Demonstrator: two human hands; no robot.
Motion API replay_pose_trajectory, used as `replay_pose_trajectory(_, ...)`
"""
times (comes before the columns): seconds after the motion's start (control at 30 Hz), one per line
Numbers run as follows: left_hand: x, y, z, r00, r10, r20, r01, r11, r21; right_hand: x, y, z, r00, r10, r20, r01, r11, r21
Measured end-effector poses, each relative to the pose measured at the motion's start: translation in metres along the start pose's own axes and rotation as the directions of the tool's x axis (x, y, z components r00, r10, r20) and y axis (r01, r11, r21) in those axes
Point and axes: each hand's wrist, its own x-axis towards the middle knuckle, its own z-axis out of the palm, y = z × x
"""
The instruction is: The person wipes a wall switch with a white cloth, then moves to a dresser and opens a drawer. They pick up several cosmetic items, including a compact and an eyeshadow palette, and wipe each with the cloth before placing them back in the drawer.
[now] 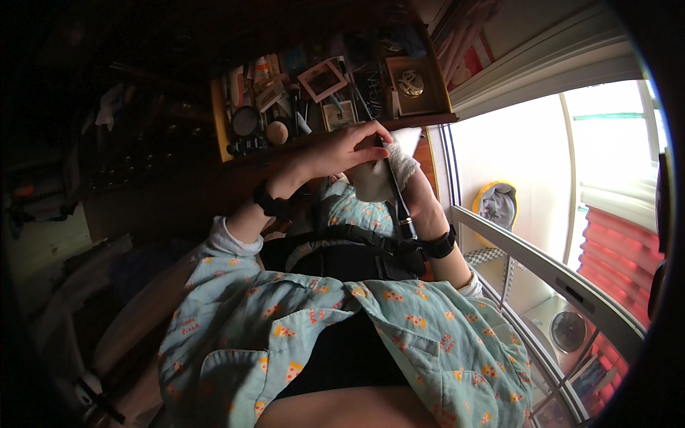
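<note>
My left hand (350, 148) pinches a slim black stick with a silver band (397, 192), which looks like a makeup brush. The stick slants down towards my body, its banded end near my right wrist. A white fluffy cloth (402, 155) lies against the stick and covers most of my right hand (420, 190). The cloth is bunched in that hand, whose fingers are hidden. Just beyond both hands is a pulled-out wooden drawer (218, 120) of cosmetics. It holds a beige round sponge (277, 132), a dark round compact (246, 121), and a pink-framed palette (322, 80).
Several brushes and tubes fill the drawer, with an open box (423, 101) holding a metallic item at its right. A sliding window frame (556, 278) runs along my right. Beyond it are a yellow-rimmed grey basket (496, 207) and red blinds (615, 241).
</note>
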Motion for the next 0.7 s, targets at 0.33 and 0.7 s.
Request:
replay_pose_trajectory(0.33,-0.004,-0.002,-0.02,0.984,-0.178,-0.012,0.176,0.979,-0.105,-0.025,-0.011,-0.001,0.987,0.085,0.137,-0.07,0.991,-0.113)
replay_pose_trajectory(0.7,-0.006,-0.008,-0.005,0.915,-0.34,-0.216,0.305,0.935,-0.179,-0.021,0.026,-0.048,0.873,-0.238,0.426,0.3,-0.426,-0.853)
